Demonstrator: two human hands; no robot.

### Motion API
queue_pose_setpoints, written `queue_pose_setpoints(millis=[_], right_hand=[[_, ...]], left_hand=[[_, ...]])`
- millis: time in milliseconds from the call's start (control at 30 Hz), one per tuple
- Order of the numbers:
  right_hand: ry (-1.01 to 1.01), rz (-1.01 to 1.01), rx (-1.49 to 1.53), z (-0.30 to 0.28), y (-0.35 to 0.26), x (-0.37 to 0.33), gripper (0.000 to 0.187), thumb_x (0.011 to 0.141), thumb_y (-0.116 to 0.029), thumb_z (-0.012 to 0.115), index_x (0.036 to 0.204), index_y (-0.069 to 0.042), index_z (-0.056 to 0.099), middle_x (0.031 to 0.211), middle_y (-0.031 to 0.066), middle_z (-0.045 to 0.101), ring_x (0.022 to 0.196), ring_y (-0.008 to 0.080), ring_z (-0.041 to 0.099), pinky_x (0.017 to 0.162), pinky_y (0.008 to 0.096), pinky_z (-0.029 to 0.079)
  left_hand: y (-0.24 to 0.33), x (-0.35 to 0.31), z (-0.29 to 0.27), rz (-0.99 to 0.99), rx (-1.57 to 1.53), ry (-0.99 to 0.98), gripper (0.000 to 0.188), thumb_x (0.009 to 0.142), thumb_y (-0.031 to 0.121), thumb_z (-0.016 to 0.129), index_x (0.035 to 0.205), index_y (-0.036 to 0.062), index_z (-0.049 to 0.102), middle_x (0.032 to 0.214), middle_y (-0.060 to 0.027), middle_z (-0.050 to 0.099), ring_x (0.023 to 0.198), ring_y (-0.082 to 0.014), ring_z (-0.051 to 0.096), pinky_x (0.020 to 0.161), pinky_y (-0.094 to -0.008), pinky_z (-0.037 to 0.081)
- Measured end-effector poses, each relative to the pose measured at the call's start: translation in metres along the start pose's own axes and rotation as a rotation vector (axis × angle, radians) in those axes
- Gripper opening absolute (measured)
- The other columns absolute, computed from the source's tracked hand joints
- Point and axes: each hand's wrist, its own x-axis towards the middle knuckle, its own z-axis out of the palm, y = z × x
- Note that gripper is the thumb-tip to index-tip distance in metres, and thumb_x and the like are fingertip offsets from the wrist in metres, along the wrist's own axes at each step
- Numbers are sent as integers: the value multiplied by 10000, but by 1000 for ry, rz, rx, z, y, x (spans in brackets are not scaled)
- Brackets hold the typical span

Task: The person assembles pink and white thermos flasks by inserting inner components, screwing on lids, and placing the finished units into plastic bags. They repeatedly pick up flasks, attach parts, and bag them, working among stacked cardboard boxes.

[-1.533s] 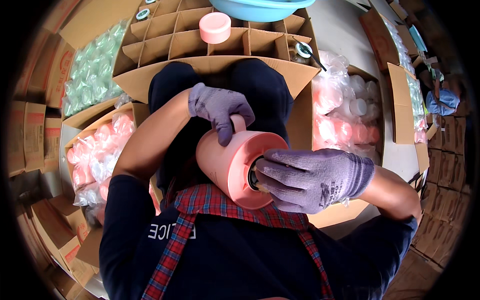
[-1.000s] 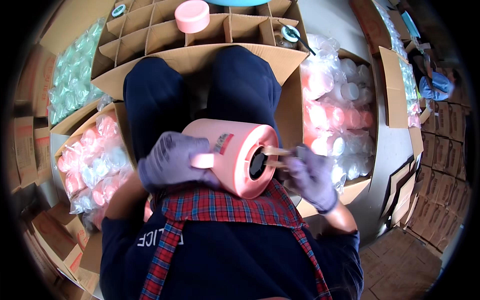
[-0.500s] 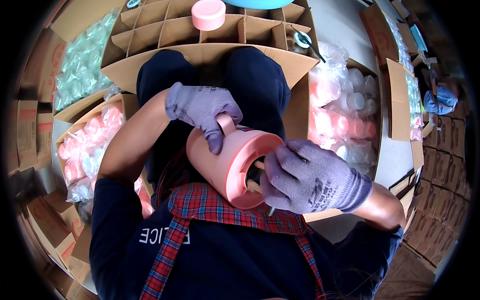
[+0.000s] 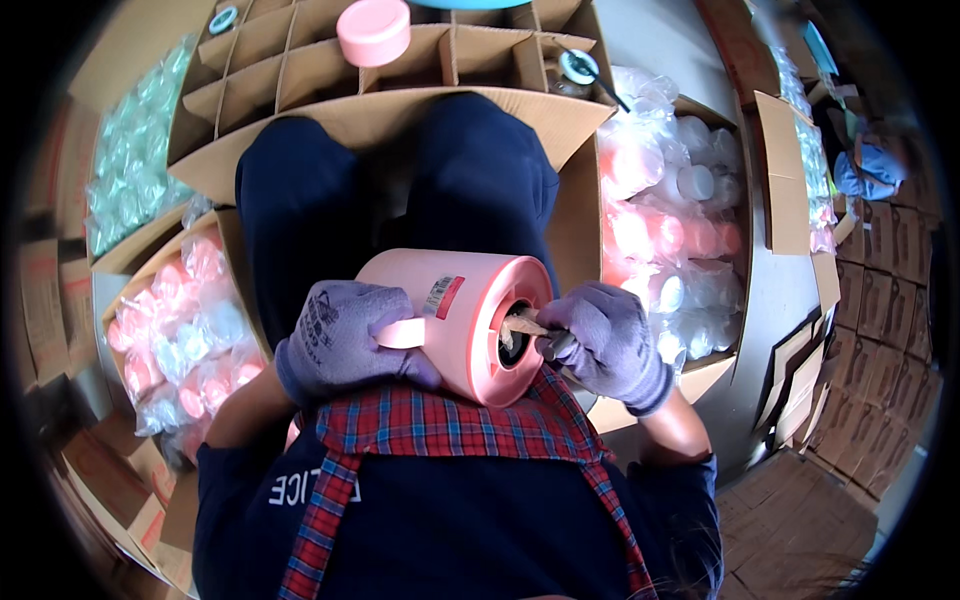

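Note:
A pink jug [image 4: 452, 350] lies on its side across my lap, its recessed end with a round dark opening turned to the right. My left hand [image 4: 350, 338], in a purple-grey glove, grips the jug's body at the handle [image 4: 402, 334]. Beside the opening, my gloved right hand [image 4: 610, 342] pinches a thin tool [image 4: 522, 326] with a tan, frayed-looking end. That end sits at the mouth of the opening; its exact kind is unclear, as my fingers cover the rest. A small label [image 4: 445, 297] shows on the jug's side.
Beyond my knees stands a divided cardboard box [image 4: 330, 98], bearing a round pink lid [image 4: 373, 32] and a small jar with a dark brush [image 4: 578, 68]. Bagged pink and clear parts [image 4: 672, 235] fill a right-hand box; more pink [image 4: 190, 330] and green [image 4: 145, 150] ones lie left.
The jug has turned, bringing its handle toward me and its label into view. My left hand has shifted to the near side. The right hand has drawn back slightly, exposing the tool's tan end.

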Motion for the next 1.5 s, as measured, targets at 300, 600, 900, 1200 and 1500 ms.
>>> queue_pose_setpoints(millis=[300, 600, 900, 1200, 1500], right_hand=[[563, 525, -156, -85, 48, 64, 349, 992, -106, 524, 1330, -29, 568, 934, 140, 711, 670, 190, 660, 614, 319, 524], [103, 770, -542, 33, 209, 138, 480, 994, -398, 495, 1407, -155, 467, 1133, 264, 672, 1061, 450, 638, 900, 542, 506], [579, 159, -336, -25, 130, 204, 319, 883, -216, 689, 1160, -59, 666, 1049, 162, 670, 960, 363, 648, 836, 444, 521], [-36, 579, -365, -72, 259, 417, 569, 882, -298, 601, 1437, -197, 525, 1188, 167, 696, 1075, 307, 673, 983, 412, 515], [-563, 373, -790, -48, 380, 474, 739, 711, -101, 740, 1405, -96, 486, 1128, 195, 649, 955, 357, 647, 783, 446, 572]], left_hand=[[-56, -21, -3, -344, -773, 706, 313, 938, 146, 664, 1190, -4, 556, 917, -55, 624, 684, -79, 560, 619, -221, 461], [-51, -27, -29, 304, 909, 431, 180, 785, 188, 674, 963, 170, 663, 1368, -156, 538, 1279, -380, 506, 1079, -559, 383], [-12, 8, -36, 0, -380, 808, 231, 777, 132, 751, 638, 50, 585, 981, -147, 695, 929, -230, 652, 907, -365, 481], [-73, -15, 7, -400, -647, 656, 413, 758, 339, 832, 769, -29, 643, 906, -93, 613, 804, -165, 597, 695, -298, 472], [-95, -25, 10, -130, -734, 596, 466, 694, 377, 925, 717, 54, 590, 921, -85, 599, 759, -164, 584, 660, -268, 458]])
